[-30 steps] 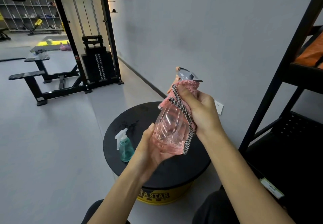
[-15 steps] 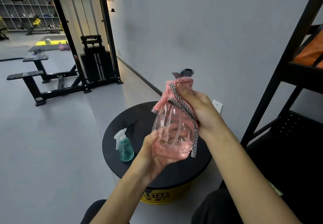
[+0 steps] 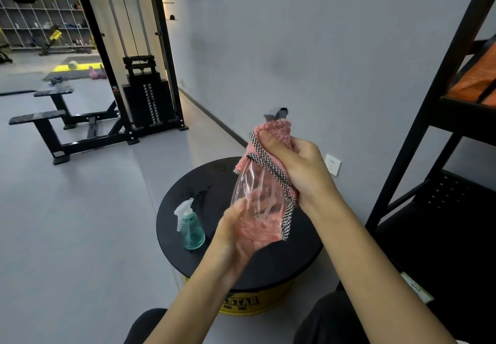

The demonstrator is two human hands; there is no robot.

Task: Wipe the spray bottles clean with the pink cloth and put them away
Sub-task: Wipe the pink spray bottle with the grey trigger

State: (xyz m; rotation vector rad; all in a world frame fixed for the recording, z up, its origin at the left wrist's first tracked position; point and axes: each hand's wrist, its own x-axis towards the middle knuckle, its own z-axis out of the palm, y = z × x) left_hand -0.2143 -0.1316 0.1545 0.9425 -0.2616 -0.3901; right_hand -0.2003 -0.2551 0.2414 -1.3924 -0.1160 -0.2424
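A clear pink spray bottle (image 3: 256,204) is held tilted in the air above the round black stool. My left hand (image 3: 239,233) cups its base from below with curled fingers. My right hand (image 3: 298,166) grips the pink cloth (image 3: 276,131) with checkered edging around the bottle's neck and upper side; only the tip of the grey sprayer head (image 3: 279,114) shows above the cloth. A small teal spray bottle (image 3: 192,227) with a white trigger stands upright on the stool's left part.
The round black stool (image 3: 281,263) with a yellow base stands by the grey wall. A black metal shelf rack (image 3: 442,196) rises on the right, with an orange item on an upper shelf. A cable machine and benches stand at the back left.
The cloth has slid up over the sprayer head, hiding most of it. The bottle has turned a little in my left hand.
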